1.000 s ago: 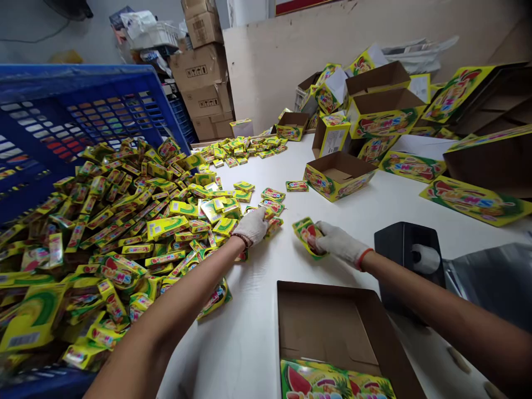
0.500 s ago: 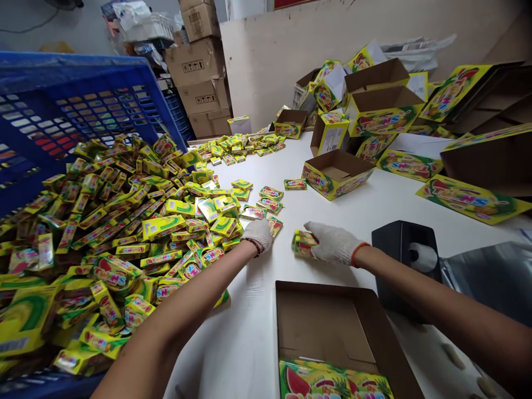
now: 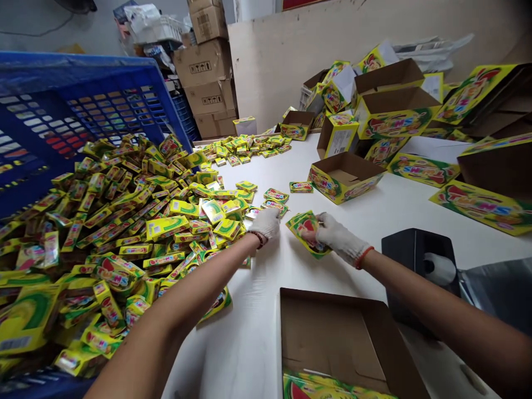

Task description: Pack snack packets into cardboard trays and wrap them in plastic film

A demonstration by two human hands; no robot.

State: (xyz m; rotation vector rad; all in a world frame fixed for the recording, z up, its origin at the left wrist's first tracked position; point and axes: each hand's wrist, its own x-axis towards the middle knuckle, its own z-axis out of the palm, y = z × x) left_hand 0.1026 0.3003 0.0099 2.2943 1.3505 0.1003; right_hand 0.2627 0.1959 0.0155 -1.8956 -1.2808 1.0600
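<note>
My right hand, in a white knit glove with an orange cuff, grips a fanned bunch of small yellow-green candy boxes just above the white table. My left hand, also gloved, is at the right edge of the heap of the same candy boxes. Its fingertips are by a loose candy box and another just below it; how its fingers are closed is hidden. Nearest me stands an open display carton, with candy boxes lying in its near end.
A blue plastic crate lies tipped at left behind the heap. Printed open cartons are piled at the back right. A black tape dispenser stands beside my right forearm. Brown shipping cartons are stacked behind.
The boxes in my right hand have turned from a tight stack to a fan showing their faces. My left hand has shifted slightly; the loose box beside it is no longer there.
</note>
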